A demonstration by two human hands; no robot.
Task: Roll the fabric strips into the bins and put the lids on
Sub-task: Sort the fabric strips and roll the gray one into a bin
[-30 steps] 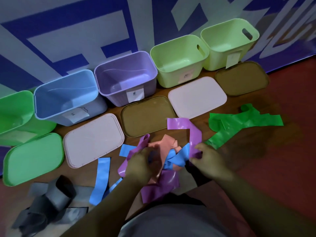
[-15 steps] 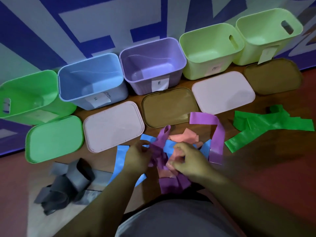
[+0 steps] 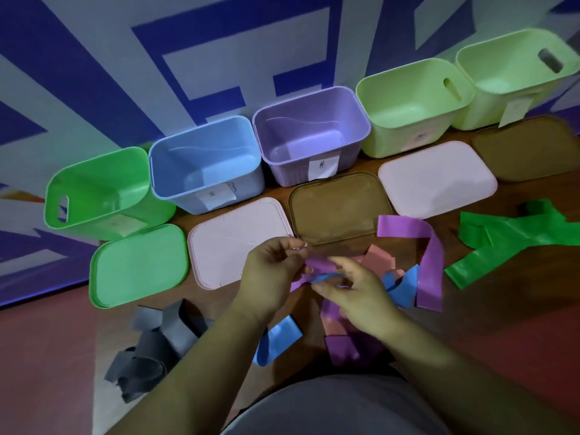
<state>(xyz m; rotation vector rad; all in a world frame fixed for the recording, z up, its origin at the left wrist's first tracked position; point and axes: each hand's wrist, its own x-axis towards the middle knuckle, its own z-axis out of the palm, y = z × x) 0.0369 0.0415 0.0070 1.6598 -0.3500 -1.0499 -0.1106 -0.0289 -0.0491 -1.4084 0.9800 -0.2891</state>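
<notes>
We hold the end of a purple strip [image 3: 318, 264], curled into the start of a roll, in the air just in front of the lids. Our left hand [image 3: 273, 271] pinches one side of the curl with bent fingers, and our right hand [image 3: 354, 296] pinches the other between thumb and forefinger. A blue strip [image 3: 328, 276] is caught just beneath, touching the curl.

To roll well, we judge we should free the blue strip first. Then we should hold the edges level so the coil stays straight, and let the tail feed in under light tension.

We count five bins against the wall [image 3: 94, 58]: a green bin [image 3: 97, 189], a blue bin [image 3: 204, 161], a purple bin [image 3: 310, 133] and two pale green bins [image 3: 411, 105] [image 3: 514, 73]. Five lids lie before them: a green lid [image 3: 138, 265], two pale pink lids [image 3: 232, 240] [image 3: 436, 177] and two brown lids [image 3: 339, 208] [image 3: 527, 149].

The strips come in five colours, including pink strips [image 3: 379, 259], green strips [image 3: 502, 240] and grey strips [image 3: 157, 340]. We cannot count how many there are of each.
</notes>
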